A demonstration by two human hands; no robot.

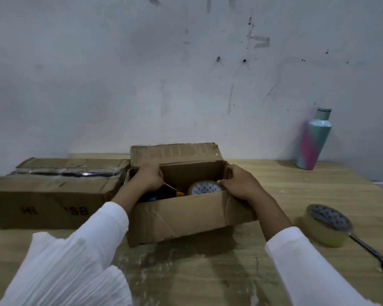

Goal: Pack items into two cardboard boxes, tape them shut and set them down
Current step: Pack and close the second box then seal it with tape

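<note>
An open cardboard box (186,214) sits in the middle of the wooden table, its far flap standing up. Inside it lie a roll of tape (204,187) and some dark and orange items, partly hidden. My left hand (147,176) curls over the box's left side flap. The right side flap is gripped by my right hand (241,183). A second cardboard box (51,191), shut and sealed with clear tape along its top seam, lies to the left and touches the open one.
Another roll of clear tape (328,224) lies on the table (296,191) at the right, with scissors (378,257) just behind it near the right edge. A teal and pink bottle (314,140) stands at the back right against the wall.
</note>
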